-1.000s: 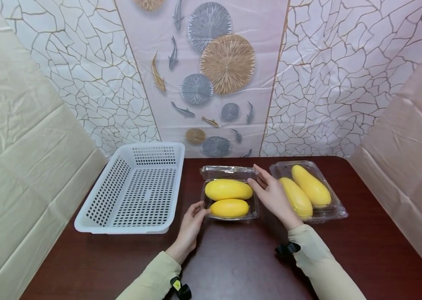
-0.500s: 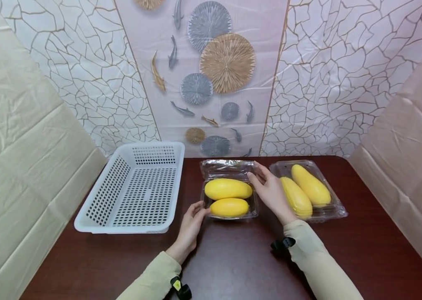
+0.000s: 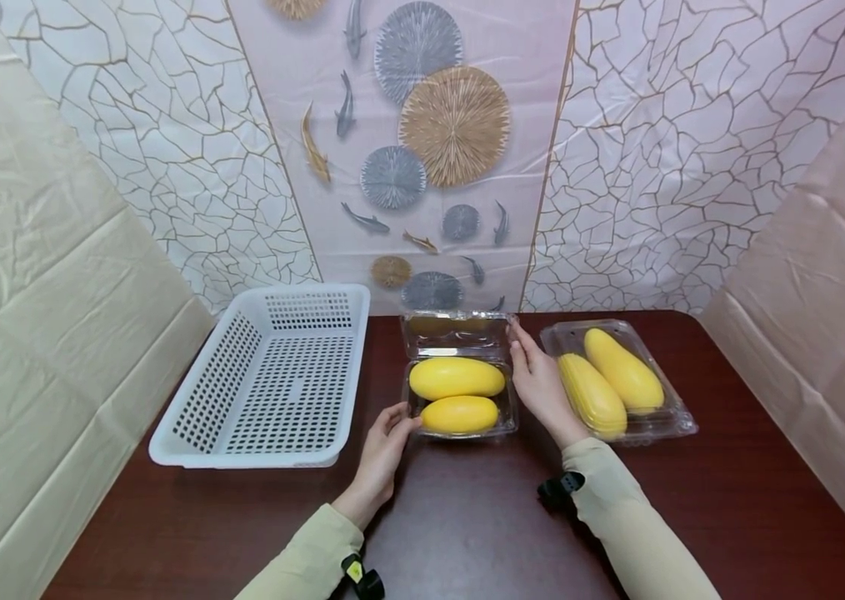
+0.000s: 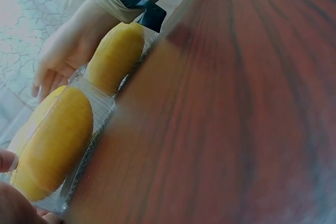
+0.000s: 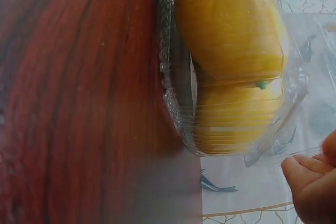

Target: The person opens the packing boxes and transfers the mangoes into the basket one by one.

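Note:
In the head view, two oblong yellow fruits that look like mangoes, a back one and a front one, lie side by side in a clear plastic clamshell box. Its lid is raised at the back. My left hand grips the box's left edge, thumb on the rim beside the front fruit. My right hand pinches the lid's right edge between thumb and fingers. The right wrist view shows the right fingers at the lid's edge. Part of the left hand is outside the left wrist view.
A white perforated plastic basket stands on the left of the dark red-brown table. To the right, behind my right hand, lies another clear plastic box with two longer yellow fruits. Patterned cloth walls enclose the back and sides.
The lid has swung up and back, with my right hand moving along with it and shifting slightly left. My left hand has stayed at the box's left edge.

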The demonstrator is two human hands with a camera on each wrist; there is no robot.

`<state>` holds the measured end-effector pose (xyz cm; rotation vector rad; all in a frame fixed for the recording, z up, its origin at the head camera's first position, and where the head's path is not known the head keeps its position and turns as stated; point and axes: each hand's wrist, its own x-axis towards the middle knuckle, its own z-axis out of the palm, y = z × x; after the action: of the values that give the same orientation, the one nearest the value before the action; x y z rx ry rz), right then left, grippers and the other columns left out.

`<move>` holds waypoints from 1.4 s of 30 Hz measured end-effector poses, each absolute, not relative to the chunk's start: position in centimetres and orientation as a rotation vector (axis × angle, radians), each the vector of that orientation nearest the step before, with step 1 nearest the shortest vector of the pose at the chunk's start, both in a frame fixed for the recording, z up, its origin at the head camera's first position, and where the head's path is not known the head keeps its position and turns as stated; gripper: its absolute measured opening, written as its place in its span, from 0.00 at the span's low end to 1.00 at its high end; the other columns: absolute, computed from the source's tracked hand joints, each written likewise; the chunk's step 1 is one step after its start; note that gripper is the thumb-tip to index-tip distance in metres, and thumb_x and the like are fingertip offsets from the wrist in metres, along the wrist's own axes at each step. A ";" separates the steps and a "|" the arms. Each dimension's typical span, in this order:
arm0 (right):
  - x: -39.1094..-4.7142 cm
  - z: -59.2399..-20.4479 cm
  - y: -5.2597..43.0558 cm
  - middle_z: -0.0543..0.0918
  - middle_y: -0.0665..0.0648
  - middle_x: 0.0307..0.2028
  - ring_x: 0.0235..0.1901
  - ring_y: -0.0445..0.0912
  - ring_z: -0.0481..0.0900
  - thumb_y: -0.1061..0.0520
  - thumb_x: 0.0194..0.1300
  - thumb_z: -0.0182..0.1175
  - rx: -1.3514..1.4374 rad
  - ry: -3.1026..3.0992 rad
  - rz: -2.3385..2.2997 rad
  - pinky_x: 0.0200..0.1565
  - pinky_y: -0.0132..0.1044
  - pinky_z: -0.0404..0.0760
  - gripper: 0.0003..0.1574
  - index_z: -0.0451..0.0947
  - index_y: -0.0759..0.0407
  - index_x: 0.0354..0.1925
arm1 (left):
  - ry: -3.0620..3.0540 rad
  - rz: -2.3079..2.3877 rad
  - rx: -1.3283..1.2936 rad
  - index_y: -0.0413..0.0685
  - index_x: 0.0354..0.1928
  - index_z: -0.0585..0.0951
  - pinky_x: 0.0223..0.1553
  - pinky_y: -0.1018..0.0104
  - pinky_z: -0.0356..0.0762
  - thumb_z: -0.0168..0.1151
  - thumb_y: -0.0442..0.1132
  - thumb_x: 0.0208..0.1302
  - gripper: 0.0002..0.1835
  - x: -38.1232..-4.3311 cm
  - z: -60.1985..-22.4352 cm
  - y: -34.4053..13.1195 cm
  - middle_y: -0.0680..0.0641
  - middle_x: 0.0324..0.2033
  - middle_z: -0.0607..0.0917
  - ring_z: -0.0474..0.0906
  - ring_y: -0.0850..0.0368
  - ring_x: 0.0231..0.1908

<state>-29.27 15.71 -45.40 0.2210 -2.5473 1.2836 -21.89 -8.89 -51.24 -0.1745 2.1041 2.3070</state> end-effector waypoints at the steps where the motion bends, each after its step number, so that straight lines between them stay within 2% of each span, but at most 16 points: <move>1: -29.4 -45.5 15.7 0.70 0.62 0.70 0.61 0.61 0.76 0.54 0.83 0.40 0.229 -2.562 1.270 0.54 0.55 0.76 0.31 0.55 0.57 0.78 | 2.102 2.309 -0.173 0.35 0.68 0.70 0.66 0.45 0.63 0.63 0.42 0.68 0.31 -21.9 -51.2 -8.9 0.36 0.67 0.72 0.68 0.43 0.66; 4: -29.7 -45.8 15.8 0.71 0.65 0.68 0.63 0.61 0.74 0.59 0.81 0.41 0.245 -2.588 1.248 0.59 0.56 0.74 0.31 0.55 0.60 0.78 | 2.103 2.313 -0.161 0.35 0.68 0.69 0.67 0.45 0.62 0.63 0.42 0.69 0.30 -21.9 -51.1 -8.9 0.36 0.67 0.71 0.67 0.42 0.67; 8: -29.9 -46.2 16.0 0.73 0.66 0.66 0.61 0.61 0.76 0.59 0.81 0.42 0.252 -2.579 1.236 0.58 0.56 0.75 0.30 0.57 0.63 0.76 | 2.117 2.300 -0.150 0.35 0.69 0.69 0.67 0.44 0.62 0.62 0.42 0.69 0.30 -22.0 -51.1 -8.9 0.36 0.68 0.70 0.66 0.42 0.68; 14: -30.2 -46.4 15.9 0.75 0.64 0.65 0.55 0.61 0.79 0.56 0.82 0.42 0.233 -2.565 1.236 0.46 0.54 0.78 0.30 0.58 0.62 0.76 | 2.105 2.302 -0.147 0.36 0.69 0.69 0.68 0.45 0.61 0.62 0.42 0.70 0.30 -21.9 -51.0 -8.9 0.37 0.69 0.70 0.65 0.43 0.68; 16: -30.3 -46.4 15.8 0.75 0.64 0.65 0.57 0.61 0.79 0.56 0.82 0.41 0.219 -2.553 1.267 0.47 0.53 0.79 0.30 0.58 0.62 0.76 | 2.105 2.299 -0.144 0.36 0.69 0.69 0.68 0.45 0.61 0.62 0.42 0.70 0.30 -21.9 -50.9 -8.9 0.37 0.69 0.70 0.65 0.43 0.69; 21: -30.7 -46.7 15.8 0.77 0.64 0.64 0.53 0.59 0.83 0.54 0.82 0.42 0.158 -2.526 1.315 0.39 0.43 0.81 0.29 0.62 0.59 0.75 | 2.109 2.287 -0.154 0.36 0.69 0.70 0.68 0.45 0.61 0.62 0.42 0.70 0.30 -21.9 -50.9 -8.9 0.38 0.69 0.70 0.65 0.43 0.68; 23: -30.9 -46.8 15.8 0.77 0.66 0.63 0.50 0.60 0.84 0.54 0.82 0.43 0.142 -2.517 1.321 0.32 0.39 0.78 0.28 0.63 0.58 0.75 | 2.108 2.287 -0.153 0.36 0.69 0.70 0.68 0.46 0.61 0.62 0.41 0.70 0.29 -21.9 -50.9 -8.9 0.38 0.69 0.70 0.65 0.43 0.69; 25: -31.1 -46.8 15.8 0.77 0.66 0.63 0.50 0.60 0.84 0.54 0.82 0.43 0.129 -2.512 1.339 0.30 0.36 0.77 0.28 0.63 0.56 0.75 | 2.108 2.292 -0.145 0.35 0.68 0.69 0.68 0.46 0.61 0.62 0.40 0.70 0.29 -22.0 -50.9 -9.0 0.37 0.69 0.70 0.65 0.43 0.69; 30: -31.3 -46.9 15.8 0.74 0.66 0.66 0.56 0.60 0.80 0.55 0.82 0.42 0.120 -2.526 1.461 0.33 0.38 0.77 0.35 0.45 0.51 0.81 | 2.104 2.294 -0.148 0.35 0.68 0.70 0.68 0.46 0.61 0.62 0.40 0.69 0.29 -22.1 -50.9 -9.0 0.38 0.69 0.70 0.65 0.43 0.69; 33: -31.4 -47.0 15.8 0.71 0.65 0.68 0.61 0.59 0.77 0.56 0.82 0.41 0.125 -2.536 1.510 0.41 0.44 0.80 0.38 0.38 0.48 0.81 | 2.097 2.293 -0.148 0.36 0.69 0.69 0.68 0.46 0.61 0.63 0.41 0.69 0.30 -22.1 -50.9 -9.0 0.38 0.69 0.70 0.65 0.43 0.69; 36: -31.3 -47.1 15.8 0.70 0.65 0.69 0.63 0.58 0.75 0.56 0.82 0.41 0.125 -2.553 1.520 0.48 0.50 0.80 0.37 0.41 0.49 0.81 | 2.092 2.288 -0.153 0.36 0.69 0.69 0.69 0.45 0.61 0.63 0.43 0.69 0.31 -22.0 -50.9 -9.0 0.38 0.69 0.70 0.64 0.43 0.69; 42: -31.3 -47.4 15.7 0.70 0.65 0.69 0.65 0.58 0.72 0.57 0.82 0.43 0.129 -2.593 1.497 0.60 0.52 0.75 0.34 0.51 0.56 0.79 | 2.085 2.283 -0.163 0.36 0.70 0.68 0.69 0.45 0.60 0.63 0.43 0.70 0.31 -21.8 -51.0 -9.0 0.38 0.70 0.69 0.64 0.43 0.70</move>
<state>-31.35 15.69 -47.44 0.1294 -2.5930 1.4966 -21.79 -9.04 -51.05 -0.1627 2.0848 2.2829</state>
